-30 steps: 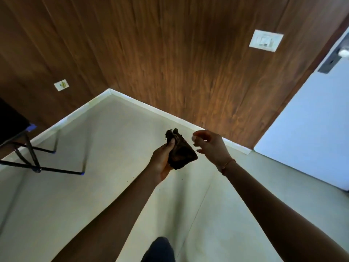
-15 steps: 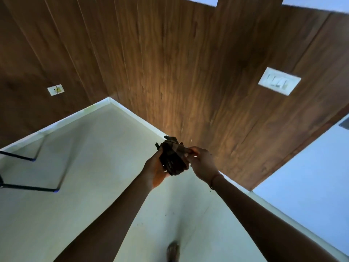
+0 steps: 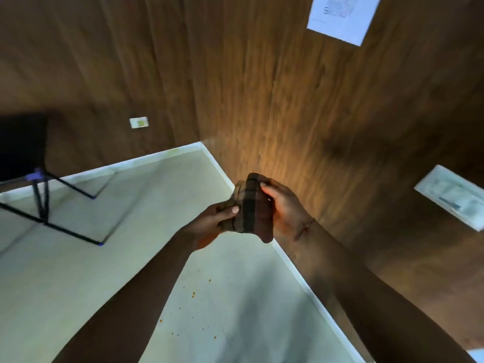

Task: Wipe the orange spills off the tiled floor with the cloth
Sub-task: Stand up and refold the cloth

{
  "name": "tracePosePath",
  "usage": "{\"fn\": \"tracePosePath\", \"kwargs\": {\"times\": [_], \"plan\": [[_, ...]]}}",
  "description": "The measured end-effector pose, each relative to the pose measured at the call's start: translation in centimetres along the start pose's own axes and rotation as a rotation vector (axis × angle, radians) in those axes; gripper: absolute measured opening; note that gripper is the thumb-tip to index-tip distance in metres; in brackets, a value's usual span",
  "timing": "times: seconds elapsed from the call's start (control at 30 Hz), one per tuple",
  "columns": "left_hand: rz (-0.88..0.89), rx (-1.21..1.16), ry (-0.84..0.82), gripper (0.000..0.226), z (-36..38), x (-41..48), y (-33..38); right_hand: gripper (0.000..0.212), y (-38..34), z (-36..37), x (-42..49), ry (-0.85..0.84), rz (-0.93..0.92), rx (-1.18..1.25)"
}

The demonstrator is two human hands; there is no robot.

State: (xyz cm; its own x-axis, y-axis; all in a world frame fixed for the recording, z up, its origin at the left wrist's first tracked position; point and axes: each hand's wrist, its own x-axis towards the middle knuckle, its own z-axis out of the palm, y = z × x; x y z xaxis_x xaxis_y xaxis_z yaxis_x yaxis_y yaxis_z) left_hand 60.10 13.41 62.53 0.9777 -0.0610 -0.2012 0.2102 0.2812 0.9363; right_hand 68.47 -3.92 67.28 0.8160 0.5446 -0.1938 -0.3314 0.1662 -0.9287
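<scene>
A dark brown checked cloth (image 3: 250, 213), bunched up, is held in the air between both hands, above the pale tiled floor (image 3: 110, 258). My left hand (image 3: 212, 224) grips its left side with the thumb on top. My right hand (image 3: 284, 208) holds its right side, fingers curled over the top edge. Small orange spills (image 3: 193, 294) are scattered as specks on the floor below my forearms, close to the white skirting (image 3: 301, 276).
Wood-panelled walls meet in a corner ahead. A black metal-framed table or chair (image 3: 44, 203) stands at the left. A switch plate (image 3: 453, 196) and a paper sheet (image 3: 343, 17) hang on the right wall, a socket (image 3: 139, 122) on the left wall.
My right hand has closed on the cloth, which both hands now hold. The view has swung, bringing orange specks on the floor into sight.
</scene>
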Motion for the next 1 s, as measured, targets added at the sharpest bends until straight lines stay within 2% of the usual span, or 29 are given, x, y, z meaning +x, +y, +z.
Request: {"fn": "tracePosePath", "kwargs": {"times": [0.07, 0.17, 0.23, 0.3, 0.4, 0.53, 0.57, 0.63, 0.73, 0.87, 1.0], "plan": [[0.008, -0.074, 0.075, 0.046, 1.4, 0.3, 0.6, 0.018, -1.2, -0.8, 1.7, -0.001, 0.014, -0.031], [-0.011, -0.133, 0.387, 0.039, 2.7, 0.2, 0.1, 0.017, -0.7, -2.8, 3.3, -0.100, 0.186, -0.180], [-0.067, -0.059, 0.588, 0.040, 2.9, -0.1, -1.2, 0.014, 1.9, -3.6, 3.3, -0.185, 0.340, -0.251], [-0.148, 0.075, 0.772, 0.038, 3.0, -0.6, -3.1, 0.029, 4.3, -3.8, 2.9, -0.196, 0.434, -0.267], [-0.234, 0.151, 0.892, 0.033, 3.1, -2.1, -5.2, 0.028, 6.3, -3.5, 2.5, -0.203, 0.399, -0.366], [-0.268, 0.136, 1.076, 0.048, 3.9, -4.6, -7.6, 0.020, 8.0, -2.9, 1.7, -0.310, 0.392, -0.479], [-0.267, 0.180, 1.078, 0.050, 4.1, -5.1, -8.1, 0.024, 8.6, -2.9, 1.4, -0.335, 0.380, -0.530], [-0.263, 0.259, 0.980, 0.050, 4.6, -6.0, -9.4, 0.033, 10.0, -3.0, 0.7, -0.378, 0.334, -0.699], [-0.353, 0.507, 0.778, 0.038, 5.0, -7.3, -12.1, 0.027, 12.8, -3.5, -0.1, -0.421, 0.289, -0.982], [-0.501, 0.669, 0.725, 0.022, 4.3, -8.1, -19.1, 0.017, 19.3, -5.2, -0.4, -0.521, 0.319, -1.214], [-0.608, 0.795, 0.743, 0.023, 1.5, -7.5, -29.3, 0.019, 29.2, -8.5, 1.2, -0.623, 0.410, -1.278]]}}
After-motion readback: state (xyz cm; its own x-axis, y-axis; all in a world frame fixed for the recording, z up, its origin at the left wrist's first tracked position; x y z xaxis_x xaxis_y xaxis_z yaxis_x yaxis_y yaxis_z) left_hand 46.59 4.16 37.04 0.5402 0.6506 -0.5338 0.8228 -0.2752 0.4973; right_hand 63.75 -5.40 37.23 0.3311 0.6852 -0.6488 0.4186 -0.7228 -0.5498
